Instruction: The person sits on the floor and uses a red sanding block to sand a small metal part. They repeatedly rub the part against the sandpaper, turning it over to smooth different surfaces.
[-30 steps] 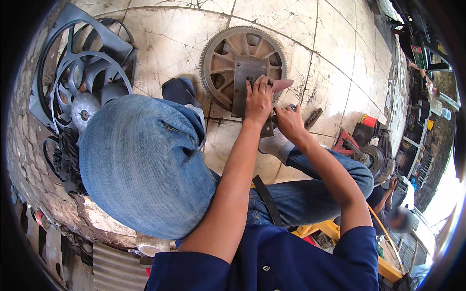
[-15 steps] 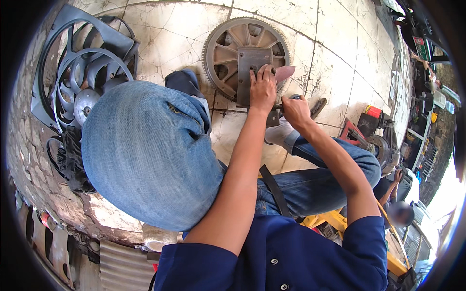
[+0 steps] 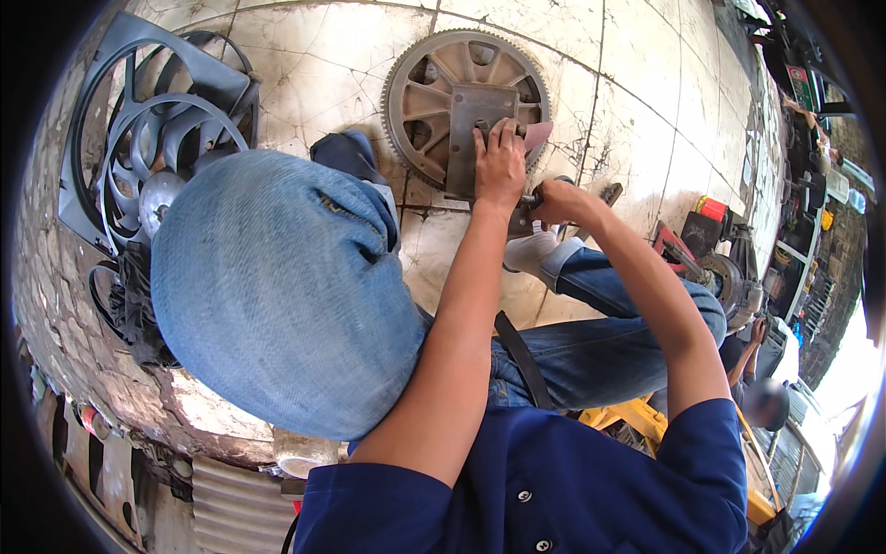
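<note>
A large toothed metal wheel (image 3: 406, 97) with spokes lies on the tiled floor. Across it rests a dark, flat metal plate (image 3: 464, 157) with holes. My left hand (image 3: 501, 171) grips the plate from above, its fingers laid over the upper part. By those fingertips a reddish-brown flat piece (image 3: 537, 136) sticks out. My right hand (image 3: 561, 202) is closed around a dark tool (image 3: 532, 199) at the plate's lower right end; the fist hides most of it, so its kind is unclear. Below that end sits a small metal block (image 3: 519, 222).
Dark fan shrouds and fan blades (image 3: 129, 88) lie at the left. My bent jeans-clad knee (image 3: 277, 295) fills the left middle. A red stand (image 3: 672, 245) and a greasy machine part (image 3: 734, 277) stand at the right. Another person (image 3: 761, 402) is farther right.
My right hand has turned at the wrist around the tool, its knuckles now higher and the elbow farther right. My left hand stays on the plate.
</note>
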`<state>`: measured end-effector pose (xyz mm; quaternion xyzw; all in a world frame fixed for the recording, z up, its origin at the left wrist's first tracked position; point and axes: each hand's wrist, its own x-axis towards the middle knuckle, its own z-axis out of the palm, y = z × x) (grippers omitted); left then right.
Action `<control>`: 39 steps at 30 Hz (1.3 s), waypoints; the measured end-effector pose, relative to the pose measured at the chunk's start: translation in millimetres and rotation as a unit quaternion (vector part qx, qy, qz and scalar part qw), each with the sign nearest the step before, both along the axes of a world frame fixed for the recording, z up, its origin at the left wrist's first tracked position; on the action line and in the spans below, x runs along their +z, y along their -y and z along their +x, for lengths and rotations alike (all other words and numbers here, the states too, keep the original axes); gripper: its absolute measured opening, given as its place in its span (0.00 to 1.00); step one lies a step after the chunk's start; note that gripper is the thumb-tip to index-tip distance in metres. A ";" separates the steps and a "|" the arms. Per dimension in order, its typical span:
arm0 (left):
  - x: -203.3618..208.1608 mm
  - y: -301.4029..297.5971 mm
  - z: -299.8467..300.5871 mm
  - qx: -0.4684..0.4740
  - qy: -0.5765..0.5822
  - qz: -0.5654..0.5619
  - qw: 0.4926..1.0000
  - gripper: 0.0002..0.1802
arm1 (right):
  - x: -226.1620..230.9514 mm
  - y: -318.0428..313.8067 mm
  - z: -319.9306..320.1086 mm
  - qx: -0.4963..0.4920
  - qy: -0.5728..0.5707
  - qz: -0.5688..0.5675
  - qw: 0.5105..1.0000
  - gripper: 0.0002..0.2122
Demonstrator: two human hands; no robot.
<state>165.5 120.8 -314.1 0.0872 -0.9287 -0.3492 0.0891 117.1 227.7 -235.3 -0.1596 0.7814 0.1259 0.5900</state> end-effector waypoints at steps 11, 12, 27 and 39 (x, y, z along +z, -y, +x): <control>1.8 0.4 -1.2 -0.004 0.003 -0.010 1.000 0.13 | -4.1 -15.5 31.2 0.100 -0.235 -0.082 0.963 0.13; 2.8 0.0 -2.9 -0.001 0.003 -0.010 1.000 0.13 | -4.7 -14.3 23.1 0.079 -0.197 -0.077 0.974 0.14; 6.0 1.8 0.7 0.000 0.010 -0.027 1.000 0.13 | -3.1 -6.8 13.8 0.079 -0.131 -0.055 0.987 0.11; 6.8 4.8 1.6 -0.022 0.013 -0.060 0.998 0.14 | -19.7 -32.6 64.2 0.090 -0.391 -0.178 0.898 0.18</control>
